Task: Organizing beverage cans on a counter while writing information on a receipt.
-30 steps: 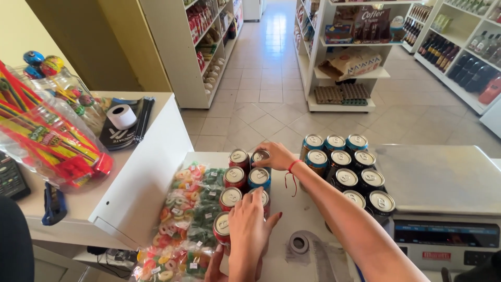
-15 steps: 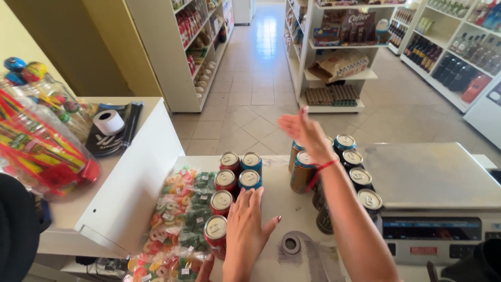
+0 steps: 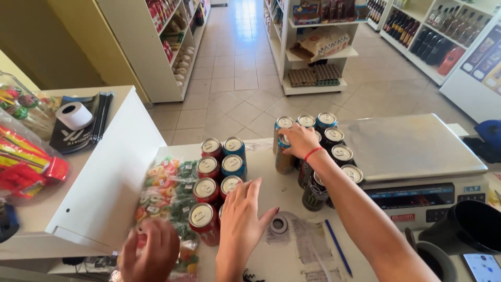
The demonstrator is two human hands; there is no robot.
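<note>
Two clusters of drink cans stand on the white counter (image 3: 271, 196). The left cluster is red cans (image 3: 203, 219) and blue cans (image 3: 233, 156). My left hand (image 3: 242, 219) lies flat beside it, fingers apart, touching the nearest cans. The right cluster holds dark cans (image 3: 314, 192) and blue ones. My right hand (image 3: 300, 142), with a red band on the wrist, reaches over them and curls around the top of a tan can (image 3: 284, 159) at the cluster's left edge. Another person's hand (image 3: 151, 253), blurred, is at the bottom left, over the candy bags.
Bags of coloured candy (image 3: 167, 190) lie left of the red cans. A scale with a steel platter (image 3: 412, 149) sits right of the dark cans. A tape roll (image 3: 278, 225), receipts, a blue pen (image 3: 338, 248) and a black cup (image 3: 469, 230) are nearby. Shop shelves stand behind.
My right hand left the red and blue cans, lifted open, then came down on the tan can in the right cluster. Another person's hand has appeared at the bottom left.
</note>
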